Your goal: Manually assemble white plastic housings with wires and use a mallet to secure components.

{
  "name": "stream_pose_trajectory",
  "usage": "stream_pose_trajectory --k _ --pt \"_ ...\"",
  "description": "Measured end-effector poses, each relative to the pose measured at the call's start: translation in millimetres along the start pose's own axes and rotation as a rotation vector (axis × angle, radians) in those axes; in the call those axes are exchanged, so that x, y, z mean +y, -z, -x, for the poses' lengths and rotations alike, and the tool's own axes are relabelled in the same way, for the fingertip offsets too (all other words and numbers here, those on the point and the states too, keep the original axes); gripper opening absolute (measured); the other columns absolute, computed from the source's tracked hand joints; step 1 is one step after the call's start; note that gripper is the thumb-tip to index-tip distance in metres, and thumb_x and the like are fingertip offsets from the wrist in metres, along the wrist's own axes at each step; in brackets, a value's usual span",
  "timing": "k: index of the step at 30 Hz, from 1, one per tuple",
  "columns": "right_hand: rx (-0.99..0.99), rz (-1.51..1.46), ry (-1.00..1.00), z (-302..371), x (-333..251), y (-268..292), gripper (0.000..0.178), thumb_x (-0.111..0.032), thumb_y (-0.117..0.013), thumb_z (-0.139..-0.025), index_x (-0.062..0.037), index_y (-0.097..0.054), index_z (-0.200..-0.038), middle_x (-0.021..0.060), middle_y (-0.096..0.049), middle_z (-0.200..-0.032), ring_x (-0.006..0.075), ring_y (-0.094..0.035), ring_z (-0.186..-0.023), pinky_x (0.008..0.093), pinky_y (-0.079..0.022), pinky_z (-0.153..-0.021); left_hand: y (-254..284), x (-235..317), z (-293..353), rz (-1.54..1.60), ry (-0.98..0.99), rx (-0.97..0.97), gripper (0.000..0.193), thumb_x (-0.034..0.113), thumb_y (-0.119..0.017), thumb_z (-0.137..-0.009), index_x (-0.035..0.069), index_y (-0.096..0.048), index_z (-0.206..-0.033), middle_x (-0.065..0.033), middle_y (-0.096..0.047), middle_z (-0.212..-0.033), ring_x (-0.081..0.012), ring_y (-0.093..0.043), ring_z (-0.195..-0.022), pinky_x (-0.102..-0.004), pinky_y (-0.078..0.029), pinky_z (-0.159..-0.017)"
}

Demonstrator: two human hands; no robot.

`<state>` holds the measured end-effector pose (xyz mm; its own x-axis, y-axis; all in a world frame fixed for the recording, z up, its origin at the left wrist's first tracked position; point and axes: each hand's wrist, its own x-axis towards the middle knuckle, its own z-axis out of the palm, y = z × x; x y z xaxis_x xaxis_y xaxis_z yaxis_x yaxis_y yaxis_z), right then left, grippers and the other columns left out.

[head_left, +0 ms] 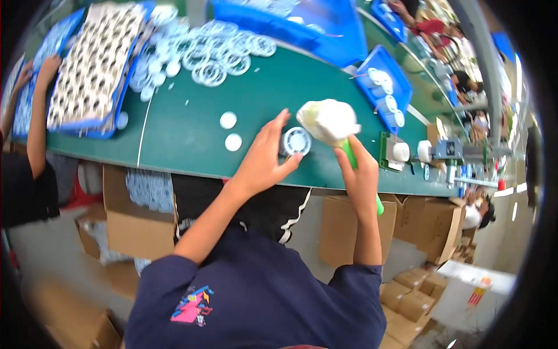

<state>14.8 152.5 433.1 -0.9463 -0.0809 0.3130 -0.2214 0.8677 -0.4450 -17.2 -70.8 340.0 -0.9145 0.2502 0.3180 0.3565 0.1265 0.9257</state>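
My right hand (361, 174) is closed round the green handle (349, 154) of a mallet whose bulky head (330, 121) is wrapped in white material. The mallet head is raised beside and partly above a small round pale plastic housing (297, 141) with a slotted ring on top. That housing stands on the green table (192, 122), steadied between the thumb and fingers of my left hand (264, 160). Two loose white discs (230, 129) lie to the left of my left hand.
Pale plastic rings (224, 55) are heaped at the back. Blue trays (381, 81) stand behind and right, one holding several housings. A small bench press-like device (444, 150) sits at the right. On the left, a co-worker's arm (39, 116) reaches to stacked trays (96, 67). Cardboard boxes (139, 230) stand below.
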Motion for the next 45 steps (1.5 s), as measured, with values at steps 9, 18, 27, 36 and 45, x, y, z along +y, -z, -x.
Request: stream_pose_trajectory --k 9,18,27,36,45 --pt "0.353 0.095 0.098 -9 11 -75 0.051 -0.021 -0.079 -0.090 -0.0042 -0.064 -0.136 0.0229 -0.058 -0.129 0.0435 -0.056 -0.116 0.0495 -0.050 -0.097 45 21 62 -0.535 -0.100 0.327 0.040 0.006 -0.075 -0.088 0.005 -0.067 -0.127 -0.0146 -0.064 -0.133 -0.0388 -0.056 -0.128 -0.0499 -0.042 -0.110" --pt "0.216 -0.075 0.338 -30 -5 -54 0.063 -0.019 -0.084 -0.081 -0.0079 -0.061 -0.138 0.0191 -0.060 -0.124 0.0368 -0.068 -0.100 0.0467 -0.058 -0.077 85 -7 61 -0.711 -0.068 0.177 0.032 0.009 -0.075 -0.088 0.010 -0.071 -0.120 -0.0047 -0.069 -0.127 -0.0297 -0.061 -0.122 -0.0442 -0.046 -0.098" --pt "0.523 0.313 -0.315 -199 249 -5 0.063 -0.037 -0.067 -0.099 -0.0063 -0.049 -0.151 0.0305 -0.053 -0.133 0.0476 -0.062 -0.118 0.0498 -0.053 -0.099 70 -7 58 -0.736 -0.066 0.299 0.031 0.013 -0.081 -0.084 0.009 -0.071 -0.113 -0.0051 -0.071 -0.119 -0.0293 -0.064 -0.115 -0.0434 -0.048 -0.093" --pt "0.672 0.448 -0.311 -240 267 -33 0.057 -0.041 -0.062 -0.102 -0.0104 -0.051 -0.149 0.0291 -0.053 -0.137 0.0475 -0.062 -0.119 0.0533 -0.055 -0.093 72 -3 58 -0.754 -0.026 0.342 0.035 0.012 -0.081 -0.084 0.008 -0.070 -0.117 -0.0093 -0.069 -0.117 -0.0319 -0.063 -0.114 -0.0436 -0.048 -0.095" --pt "0.123 0.189 -0.370 -237 274 -45 0.055 -0.050 -0.058 -0.102 -0.0092 -0.054 -0.138 0.0288 -0.058 -0.134 0.0538 -0.066 -0.110 0.0583 -0.055 -0.093 74 16 44 -0.547 0.182 0.443 0.060 0.019 -0.083 -0.087 0.003 -0.056 -0.138 -0.0190 -0.052 -0.142 -0.0351 -0.052 -0.131 -0.0450 -0.045 -0.107"
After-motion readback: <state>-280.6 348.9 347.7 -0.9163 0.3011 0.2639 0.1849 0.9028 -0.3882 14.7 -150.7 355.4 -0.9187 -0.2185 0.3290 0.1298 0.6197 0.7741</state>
